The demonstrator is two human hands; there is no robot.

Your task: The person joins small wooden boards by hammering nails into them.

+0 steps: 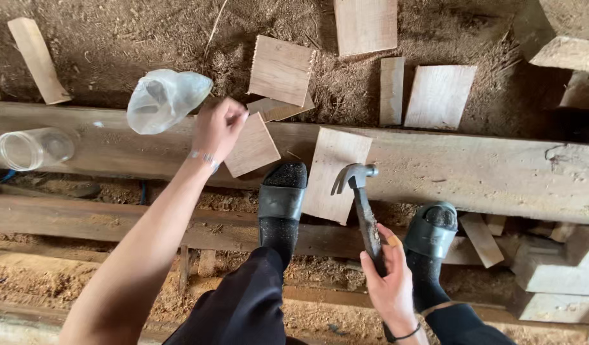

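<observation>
Left hand [219, 130] fingers closed on clear plastic bag [165, 99]; right hand [390, 281] fingers gripping claw hammer [363, 204] over plank [473, 169]

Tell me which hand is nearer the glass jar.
Left. The left hand holds a wooden piece just right of the glass jar; the right hand grips the hammer, much farther right.

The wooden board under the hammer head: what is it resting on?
The wooden board lies across a long timber beam, its near end overhanging. The hammer, held by the right hand, hides part of it.

Woodworking shed: sawdust floor [115, 38], offcuts [280, 69], hammer [361, 204].
</observation>
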